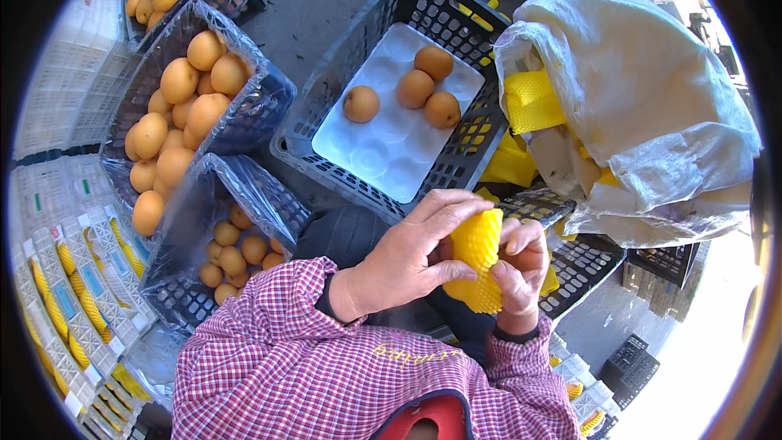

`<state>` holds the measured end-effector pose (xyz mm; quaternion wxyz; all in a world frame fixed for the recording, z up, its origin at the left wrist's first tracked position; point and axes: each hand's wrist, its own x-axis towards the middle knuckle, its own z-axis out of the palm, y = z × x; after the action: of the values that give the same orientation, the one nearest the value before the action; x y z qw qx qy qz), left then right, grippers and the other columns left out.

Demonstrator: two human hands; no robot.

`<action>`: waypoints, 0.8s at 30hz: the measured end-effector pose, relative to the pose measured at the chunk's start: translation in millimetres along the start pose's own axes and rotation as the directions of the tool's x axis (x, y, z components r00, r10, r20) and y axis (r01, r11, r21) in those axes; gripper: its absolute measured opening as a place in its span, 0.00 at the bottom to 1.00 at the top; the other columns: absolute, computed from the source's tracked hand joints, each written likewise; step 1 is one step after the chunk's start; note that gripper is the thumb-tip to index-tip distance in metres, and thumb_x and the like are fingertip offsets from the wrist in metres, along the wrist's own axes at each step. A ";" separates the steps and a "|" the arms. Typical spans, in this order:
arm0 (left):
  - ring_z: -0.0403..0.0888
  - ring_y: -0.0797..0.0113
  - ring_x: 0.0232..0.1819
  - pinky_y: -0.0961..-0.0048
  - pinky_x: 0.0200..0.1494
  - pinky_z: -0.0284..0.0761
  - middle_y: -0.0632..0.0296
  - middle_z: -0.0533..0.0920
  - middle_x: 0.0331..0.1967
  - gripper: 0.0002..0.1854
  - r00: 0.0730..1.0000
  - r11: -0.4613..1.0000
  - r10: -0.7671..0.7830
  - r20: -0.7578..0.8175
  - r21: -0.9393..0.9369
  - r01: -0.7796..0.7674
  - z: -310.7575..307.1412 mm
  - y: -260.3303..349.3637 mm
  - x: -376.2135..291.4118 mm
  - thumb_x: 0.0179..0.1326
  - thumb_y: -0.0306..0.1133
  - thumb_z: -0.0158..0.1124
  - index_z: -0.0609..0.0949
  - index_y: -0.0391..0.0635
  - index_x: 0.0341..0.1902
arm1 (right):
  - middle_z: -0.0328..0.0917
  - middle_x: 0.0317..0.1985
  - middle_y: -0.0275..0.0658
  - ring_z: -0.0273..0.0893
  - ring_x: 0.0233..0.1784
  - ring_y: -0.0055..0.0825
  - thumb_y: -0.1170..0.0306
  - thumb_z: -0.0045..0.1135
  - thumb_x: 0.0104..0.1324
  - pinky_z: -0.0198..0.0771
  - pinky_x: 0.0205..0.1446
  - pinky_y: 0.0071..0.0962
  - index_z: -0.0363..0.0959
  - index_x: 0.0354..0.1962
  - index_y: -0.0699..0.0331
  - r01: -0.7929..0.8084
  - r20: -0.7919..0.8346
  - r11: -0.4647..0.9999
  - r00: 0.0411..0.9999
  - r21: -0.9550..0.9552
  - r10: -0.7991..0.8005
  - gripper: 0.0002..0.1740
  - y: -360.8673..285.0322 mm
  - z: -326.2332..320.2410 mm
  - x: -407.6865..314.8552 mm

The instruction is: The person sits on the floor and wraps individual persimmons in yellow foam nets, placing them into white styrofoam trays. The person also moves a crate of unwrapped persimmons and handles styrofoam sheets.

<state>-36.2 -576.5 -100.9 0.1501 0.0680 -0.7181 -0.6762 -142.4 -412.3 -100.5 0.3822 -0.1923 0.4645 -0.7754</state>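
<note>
My left hand (pixel 421 250) and my right hand (pixel 519 263) hold a yellow foam net sleeve (pixel 476 256) between them, in front of my checked apron. The sleeve bulges; what it encloses is mostly hidden by the foam and my fingers. Just beyond my hands stands a dark plastic crate (pixel 342 61) with a white moulded tray (pixel 372 153) in it. Several round, orange-brown fruits (pixel 415 88) sit in the tray's cups, one apart at the left and the others grouped towards the right.
Plastic-lined crates of orange fruit (pixel 177 79) stand at the left, the nearest holding smaller brown fruit (pixel 232 261). At the right, a large white sack (pixel 635 85) spills yellow foam sleeves (pixel 534 101) above a black crate (pixel 580 269). White crates (pixel 67 281) with yellow-wrapped contents are stacked at the lower left.
</note>
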 end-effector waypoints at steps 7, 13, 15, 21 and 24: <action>0.83 0.68 0.35 0.75 0.36 0.82 0.56 0.82 0.39 0.16 0.909 0.940 0.269 -0.319 0.294 -0.175 -25.2 10.0 -19.9 0.46 0.20 0.77 0.85 0.40 0.40 | 0.75 0.44 0.45 0.76 0.47 0.30 0.58 0.73 0.59 0.71 0.49 0.26 0.67 0.52 0.65 -0.528 0.556 0.845 0.680 -0.082 0.479 0.31 57.3 -39.8 171.3; 0.86 0.60 0.38 0.70 0.42 0.84 0.60 0.81 0.42 0.16 0.862 0.984 0.175 -0.476 0.045 -0.175 -21.7 5.7 -32.7 0.53 0.32 0.77 0.81 0.46 0.42 | 0.72 0.61 0.46 0.76 0.59 0.46 0.68 0.63 0.61 0.71 0.65 0.39 0.65 0.62 0.62 0.212 -0.117 -0.446 0.789 -0.870 0.603 0.31 180.3 -161.6 296.1; 0.87 0.55 0.39 0.68 0.42 0.83 0.54 0.82 0.43 0.18 0.953 1.000 0.000 -0.302 -0.016 -0.005 -40.2 3.4 -29.3 0.54 0.34 0.77 0.79 0.44 0.44 | 0.70 0.62 0.44 0.76 0.59 0.45 0.68 0.63 0.61 0.72 0.64 0.39 0.65 0.62 0.60 0.204 -0.175 -0.533 0.799 -0.821 0.576 0.32 212.2 -174.4 288.5; 0.87 0.51 0.40 0.63 0.44 0.82 0.51 0.85 0.44 0.21 0.999 1.000 -0.014 0.049 -0.013 0.015 -47.7 -3.9 -20.9 0.55 0.34 0.74 0.82 0.37 0.50 | 0.72 0.60 0.46 0.76 0.60 0.42 0.49 0.73 0.47 0.73 0.61 0.36 0.67 0.61 0.61 0.310 -0.207 -0.605 0.746 -0.733 0.633 0.47 197.8 -149.7 288.7; 0.86 0.59 0.45 0.68 0.48 0.80 0.54 0.86 0.45 0.17 0.978 0.965 -0.210 0.007 -0.161 0.209 -42.5 2.0 -28.7 0.62 0.32 0.70 0.82 0.37 0.51 | 0.79 0.51 0.49 0.80 0.54 0.45 0.47 0.70 0.46 0.74 0.57 0.35 0.73 0.54 0.63 0.058 -0.223 -0.449 0.808 -0.891 0.545 0.42 148.4 -117.4 272.0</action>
<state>4.2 -608.1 -100.8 0.0863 0.1346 -0.6494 -0.7435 -330.1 -595.8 -302.7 0.3094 -0.4338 0.8365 0.1280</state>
